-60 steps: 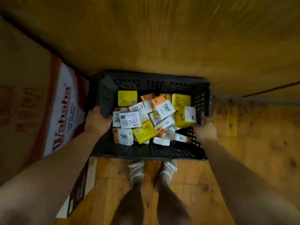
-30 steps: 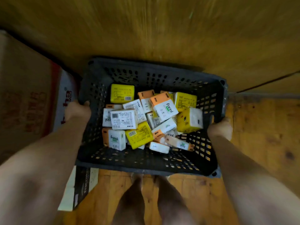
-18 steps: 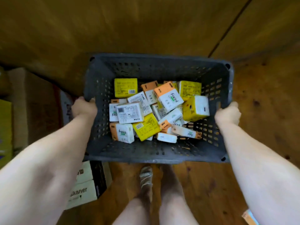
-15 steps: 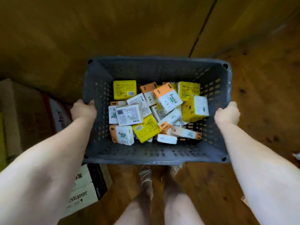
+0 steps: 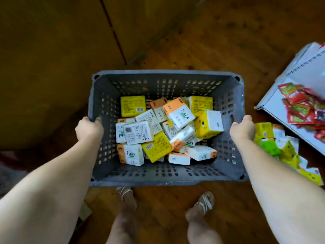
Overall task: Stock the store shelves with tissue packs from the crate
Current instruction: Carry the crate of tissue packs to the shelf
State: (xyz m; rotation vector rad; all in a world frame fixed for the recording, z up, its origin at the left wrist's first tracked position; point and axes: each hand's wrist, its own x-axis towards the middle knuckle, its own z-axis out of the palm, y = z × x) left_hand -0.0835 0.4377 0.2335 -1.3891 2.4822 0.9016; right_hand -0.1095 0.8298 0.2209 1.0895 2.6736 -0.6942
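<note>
dim, warm light overall; the wooden floor (image 5: 219, 50) sinks into deep brown shadow toward the top left. the crate (image 5: 158, 180) and tissue packs (image 5: 139, 132) are brighter and sharp. wide-angle distortion bends the edges; the red packets (image 5: 302, 106) at right smear with blur.

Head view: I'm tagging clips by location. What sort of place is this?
Probably a small shop: a white shelf holds red snack packets, tissue packs sit below it, and a grey crate holds more.
</note>
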